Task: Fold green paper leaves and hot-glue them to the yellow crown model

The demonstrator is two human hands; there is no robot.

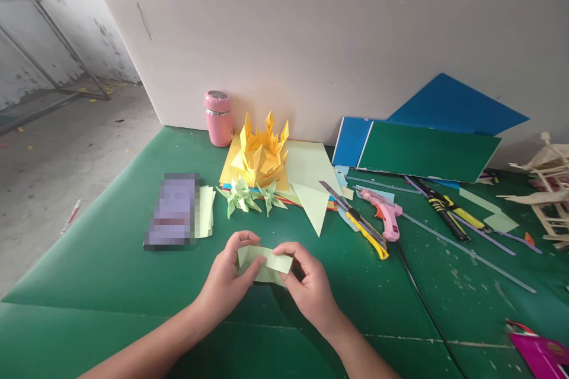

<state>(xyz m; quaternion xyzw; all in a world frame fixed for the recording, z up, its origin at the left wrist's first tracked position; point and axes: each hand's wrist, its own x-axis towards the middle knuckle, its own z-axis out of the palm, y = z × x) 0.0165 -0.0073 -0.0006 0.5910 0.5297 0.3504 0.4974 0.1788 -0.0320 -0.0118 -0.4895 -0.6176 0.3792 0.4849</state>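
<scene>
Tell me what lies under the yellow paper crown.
The yellow paper crown sits on a yellow sheet and a pale green sheet. Whatever lies beneath those is covered.

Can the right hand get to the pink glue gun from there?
Probably yes: the pink glue gun lies up and to the right of the right hand with bare green table between, though that hand holds the folded paper.

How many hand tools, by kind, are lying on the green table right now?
Pink plastic glue gun: 1
Yellow-and-black utility knife: 1
Yellow-and-black handled tool, kind unclear: 1
Total: 3
</scene>
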